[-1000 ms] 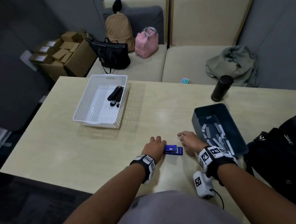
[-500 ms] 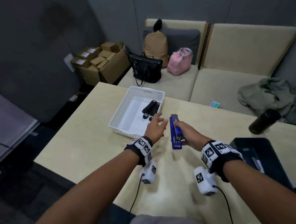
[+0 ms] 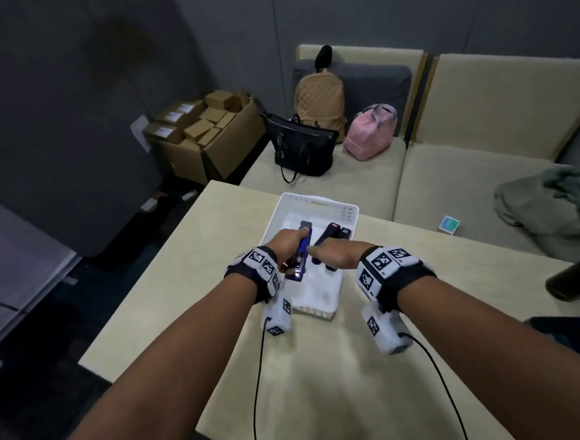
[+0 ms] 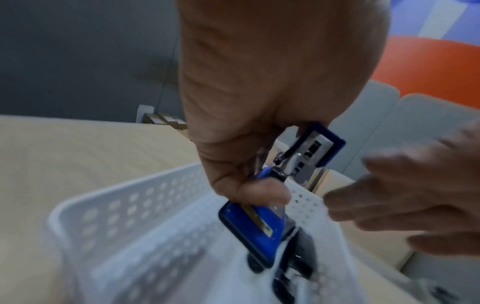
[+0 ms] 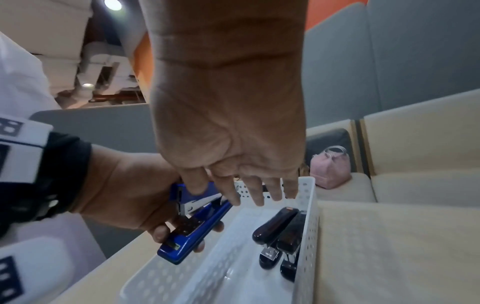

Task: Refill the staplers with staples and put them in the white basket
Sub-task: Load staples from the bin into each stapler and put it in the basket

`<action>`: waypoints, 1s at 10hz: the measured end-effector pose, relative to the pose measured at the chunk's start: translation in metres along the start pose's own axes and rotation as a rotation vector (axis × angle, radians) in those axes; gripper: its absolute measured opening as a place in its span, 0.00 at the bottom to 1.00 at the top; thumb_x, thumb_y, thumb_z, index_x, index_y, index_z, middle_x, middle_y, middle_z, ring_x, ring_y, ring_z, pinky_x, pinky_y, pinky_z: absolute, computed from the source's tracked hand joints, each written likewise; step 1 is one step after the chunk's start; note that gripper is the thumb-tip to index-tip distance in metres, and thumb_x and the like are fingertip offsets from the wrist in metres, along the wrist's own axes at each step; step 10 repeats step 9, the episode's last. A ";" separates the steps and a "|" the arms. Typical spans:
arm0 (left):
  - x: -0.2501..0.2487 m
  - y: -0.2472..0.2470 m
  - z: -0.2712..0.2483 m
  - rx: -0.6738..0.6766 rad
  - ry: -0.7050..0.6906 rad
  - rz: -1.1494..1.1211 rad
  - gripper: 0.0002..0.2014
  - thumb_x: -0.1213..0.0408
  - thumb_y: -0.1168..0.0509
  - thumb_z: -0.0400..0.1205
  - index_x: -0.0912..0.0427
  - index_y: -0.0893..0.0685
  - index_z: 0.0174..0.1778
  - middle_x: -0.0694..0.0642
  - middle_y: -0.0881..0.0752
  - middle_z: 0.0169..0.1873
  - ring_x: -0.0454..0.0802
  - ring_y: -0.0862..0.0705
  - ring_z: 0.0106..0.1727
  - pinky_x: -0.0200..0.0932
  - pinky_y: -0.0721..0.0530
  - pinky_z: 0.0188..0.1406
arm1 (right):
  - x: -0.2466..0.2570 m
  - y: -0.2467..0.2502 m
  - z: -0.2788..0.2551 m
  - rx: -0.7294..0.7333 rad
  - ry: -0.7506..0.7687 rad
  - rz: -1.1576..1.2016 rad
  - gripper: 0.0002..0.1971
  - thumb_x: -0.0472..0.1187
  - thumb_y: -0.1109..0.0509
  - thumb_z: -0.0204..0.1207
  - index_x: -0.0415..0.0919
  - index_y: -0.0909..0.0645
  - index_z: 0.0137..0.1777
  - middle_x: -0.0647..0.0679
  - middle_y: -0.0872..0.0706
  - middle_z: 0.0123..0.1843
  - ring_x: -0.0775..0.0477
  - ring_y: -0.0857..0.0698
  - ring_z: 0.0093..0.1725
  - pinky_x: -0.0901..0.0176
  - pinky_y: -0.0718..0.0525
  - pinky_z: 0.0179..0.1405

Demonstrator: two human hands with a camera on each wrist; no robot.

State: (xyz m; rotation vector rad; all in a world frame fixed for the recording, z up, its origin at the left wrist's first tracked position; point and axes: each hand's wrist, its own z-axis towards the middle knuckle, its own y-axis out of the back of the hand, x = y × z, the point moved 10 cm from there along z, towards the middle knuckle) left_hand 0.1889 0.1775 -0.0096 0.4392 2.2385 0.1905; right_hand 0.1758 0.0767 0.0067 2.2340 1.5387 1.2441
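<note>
The left hand (image 3: 285,246) grips the blue stapler (image 3: 301,253) with fingers and thumb curled round its body, holding it above the white basket (image 3: 318,202) at the basket's left side. In the right wrist view the stapler (image 5: 192,224) tilts, its blue base angled down over the basket's near left wall (image 5: 166,275) while the metal magazine end points up toward the wrist. The left wrist view shows the same stapler (image 4: 259,224) partly hidden by the hand (image 4: 259,102), its hinged end sticking up past the knuckles; motion blur there makes it hard to tell whether the base already touches the basket floor. The right hand (image 3: 335,252) hovers just beside the stapler with fingers (image 5: 257,191) straight and spread, holding nothing; its fingertips lie against or very near the stapler's top. Two black staplers (image 5: 281,234) lie side by side inside the basket against its right wall, also seen in the head view (image 3: 331,239). The basket stands near the far edge of the pale surface (image 3: 184,296). A dark bottle (image 3: 577,280) stands toward the surface's right edge. Beyond the far edge, a black handbag (image 3: 300,147), a tan backpack (image 3: 320,102) and a pink bag (image 3: 371,133) rest on a beige sofa (image 3: 466,159).
</note>
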 end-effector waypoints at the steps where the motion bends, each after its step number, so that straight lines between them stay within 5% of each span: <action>1: 0.000 0.017 0.037 -0.002 0.002 0.194 0.19 0.50 0.43 0.86 0.61 0.28 0.36 0.61 0.22 0.34 0.59 0.21 0.36 0.47 0.21 0.39 | -0.007 0.011 0.018 -0.035 -0.014 -0.169 0.19 0.42 0.45 0.83 0.29 0.20 0.60 0.36 0.16 0.61 0.38 0.20 0.52 0.54 0.26 0.50; 2: 0.002 0.025 0.073 0.008 0.032 0.301 0.22 0.50 0.42 0.87 0.62 0.28 0.32 0.64 0.22 0.36 0.62 0.21 0.44 0.53 0.18 0.51 | -0.029 0.020 0.040 -0.079 -0.091 -0.245 0.21 0.42 0.41 0.79 0.32 0.23 0.68 0.36 0.20 0.68 0.35 0.20 0.65 0.50 0.21 0.63; 4: -0.007 0.013 0.130 0.055 -0.015 0.411 0.26 0.47 0.45 0.88 0.67 0.27 0.35 0.68 0.22 0.38 0.62 0.20 0.40 0.50 0.20 0.44 | -0.062 0.044 0.063 -0.280 -0.209 -0.251 0.24 0.40 0.34 0.71 0.41 0.26 0.69 0.41 0.34 0.75 0.32 0.26 0.70 0.43 0.24 0.69; 6: -0.017 -0.012 0.159 -0.019 -0.148 0.604 0.23 0.48 0.44 0.87 0.66 0.16 0.48 0.65 0.14 0.45 0.64 0.14 0.48 0.46 0.22 0.43 | -0.063 0.041 0.090 -0.390 -0.136 -0.061 0.24 0.32 0.36 0.69 0.37 0.28 0.68 0.36 0.41 0.80 0.34 0.27 0.75 0.46 0.21 0.67; 7: -0.027 -0.021 0.149 -0.038 -0.184 0.739 0.20 0.51 0.44 0.87 0.63 0.16 0.58 0.63 0.16 0.40 0.64 0.16 0.43 0.43 0.27 0.31 | -0.063 0.036 0.089 -0.374 -0.149 -0.126 0.27 0.34 0.31 0.69 0.36 0.28 0.70 0.35 0.41 0.80 0.34 0.31 0.76 0.44 0.20 0.66; 8: -0.027 -0.023 0.142 -0.056 -0.185 0.798 0.21 0.51 0.49 0.89 0.63 0.19 0.48 0.57 0.24 0.31 0.63 0.18 0.41 0.44 0.27 0.31 | -0.063 0.037 0.084 -0.357 -0.109 -0.119 0.25 0.32 0.34 0.70 0.35 0.27 0.69 0.36 0.34 0.74 0.33 0.26 0.70 0.44 0.19 0.63; 9: -0.033 -0.018 0.143 -0.046 -0.197 0.687 0.28 0.47 0.52 0.90 0.68 0.17 0.50 0.68 0.13 0.49 0.66 0.15 0.54 0.50 0.21 0.51 | -0.054 0.048 0.073 -0.327 -0.007 -0.078 0.22 0.29 0.35 0.70 0.33 0.22 0.66 0.36 0.23 0.67 0.35 0.21 0.65 0.57 0.22 0.59; 10: -0.033 -0.018 0.143 -0.046 -0.197 0.687 0.28 0.47 0.52 0.90 0.68 0.17 0.50 0.68 0.13 0.49 0.66 0.15 0.54 0.50 0.21 0.51 | -0.054 0.048 0.073 -0.327 -0.007 -0.078 0.22 0.29 0.35 0.70 0.33 0.22 0.66 0.36 0.23 0.67 0.35 0.21 0.65 0.57 0.22 0.59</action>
